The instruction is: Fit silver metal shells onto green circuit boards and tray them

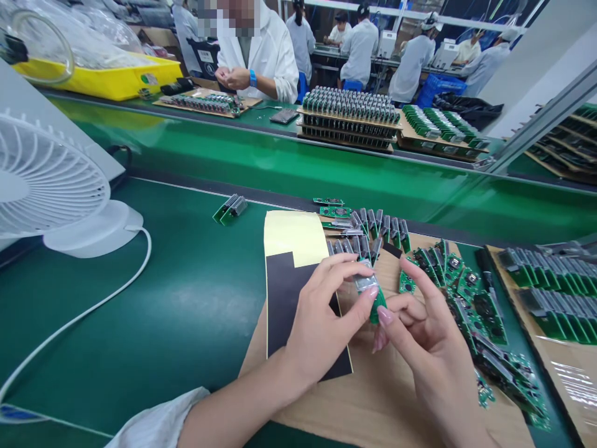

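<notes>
Fan (58,177) cut off @ L edge; PCB (368,282) partly hidden by L hand (324,308).

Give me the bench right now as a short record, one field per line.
left hand: pinching a green circuit board
right hand: thumb at the board's lower end, index fingertip at a black strip
underneath: cardboard
beside left hand: black-and-yellow sheet
far left: white fan
</notes>
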{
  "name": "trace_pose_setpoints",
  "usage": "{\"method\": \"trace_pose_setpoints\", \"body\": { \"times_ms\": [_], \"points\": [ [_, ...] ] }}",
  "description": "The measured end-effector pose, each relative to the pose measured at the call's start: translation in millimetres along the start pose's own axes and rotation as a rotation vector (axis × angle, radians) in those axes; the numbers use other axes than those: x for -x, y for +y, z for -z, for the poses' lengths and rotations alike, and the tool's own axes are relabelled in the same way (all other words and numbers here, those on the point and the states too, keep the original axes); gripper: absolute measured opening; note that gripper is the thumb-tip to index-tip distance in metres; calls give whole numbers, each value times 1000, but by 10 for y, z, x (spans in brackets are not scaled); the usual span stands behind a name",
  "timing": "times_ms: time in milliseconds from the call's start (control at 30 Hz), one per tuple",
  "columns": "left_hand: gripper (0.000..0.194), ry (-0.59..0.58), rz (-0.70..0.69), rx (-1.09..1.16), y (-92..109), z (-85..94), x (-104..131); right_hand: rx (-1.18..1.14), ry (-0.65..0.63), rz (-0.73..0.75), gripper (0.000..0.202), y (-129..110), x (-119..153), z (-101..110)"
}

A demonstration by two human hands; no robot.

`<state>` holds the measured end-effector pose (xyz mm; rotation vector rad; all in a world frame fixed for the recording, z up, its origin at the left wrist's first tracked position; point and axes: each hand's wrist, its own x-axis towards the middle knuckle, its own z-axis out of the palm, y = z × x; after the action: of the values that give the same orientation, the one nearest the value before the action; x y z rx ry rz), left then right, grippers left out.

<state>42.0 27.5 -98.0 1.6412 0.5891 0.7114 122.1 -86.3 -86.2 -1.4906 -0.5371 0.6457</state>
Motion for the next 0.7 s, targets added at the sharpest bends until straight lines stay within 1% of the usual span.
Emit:
{"method": "trace_pose_setpoints", "body": {
  "times_ms": [67, 133, 200, 300, 467, 533, 700],
  "points": [
    [11, 21, -101, -69, 22, 12, -3, -27, -31, 13, 58, 11, 12, -7],
    [10, 8, -126, -81, 36, 24, -15, -44, -34, 12, 58, 10, 22, -18],
    [11, -9, -86, -55, 43, 32, -29, -56, -9, -10, 57, -7, 29, -31],
    [10, -5, -19, -1, 47, 37, -42, -78, 5, -23, 57, -40, 35, -44],
    [8, -3, 39, 91, 38, 31, -47, -89, 6, -32, 57, -62, 49, -47],
    [9, -14, 90, 170, 30, 26, -60, -99, 7, -30, 57, -59, 54, -47],
    [15, -56, 293, 460, 25, 36, -120, -73, 2, 10, 57, -47, 62, -61]
  ]
}}
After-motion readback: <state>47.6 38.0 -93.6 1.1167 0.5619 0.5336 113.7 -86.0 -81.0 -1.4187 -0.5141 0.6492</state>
